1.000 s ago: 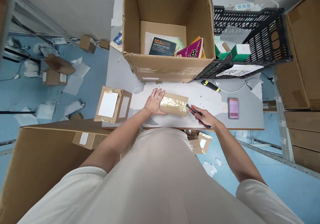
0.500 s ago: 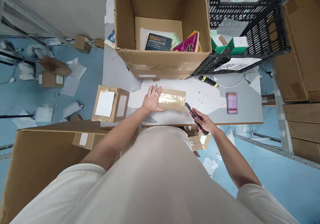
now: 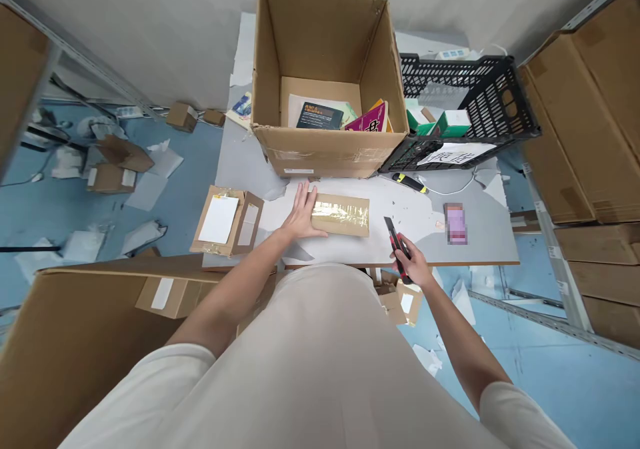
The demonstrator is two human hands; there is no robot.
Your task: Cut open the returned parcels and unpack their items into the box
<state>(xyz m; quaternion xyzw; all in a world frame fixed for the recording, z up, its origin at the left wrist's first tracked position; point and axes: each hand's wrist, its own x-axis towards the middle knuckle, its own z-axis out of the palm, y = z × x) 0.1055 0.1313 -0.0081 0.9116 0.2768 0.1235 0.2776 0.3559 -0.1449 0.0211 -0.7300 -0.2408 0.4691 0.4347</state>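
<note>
A small cardboard box [image 3: 341, 215], with shiny clear tape along its top, lies on the worktable. My left hand [image 3: 300, 217] rests against its left end, fingers stretched out and the thumb apart from them. In my right hand [image 3: 413, 260] is a red and black utility knife [image 3: 399, 249], the fingers closed around its handle. The knife's tip points up and left, a short way from the box's right end, not touching it. To the left stands another carton [image 3: 226, 222] with a white label.
A large open carton [image 3: 327, 150] holding several books stands at the back, beside a black plastic crate [image 3: 500, 112]. A yellow and black cutter [image 3: 410, 182] and a pink phone-like item [image 3: 455, 223] lie to the right. Bottom left is a big open box [image 3: 100, 295].
My right hand has drawn the knife away from the box's right end, to the right and toward me. The fingers of my left hand have straightened. The view has tilted up.
</note>
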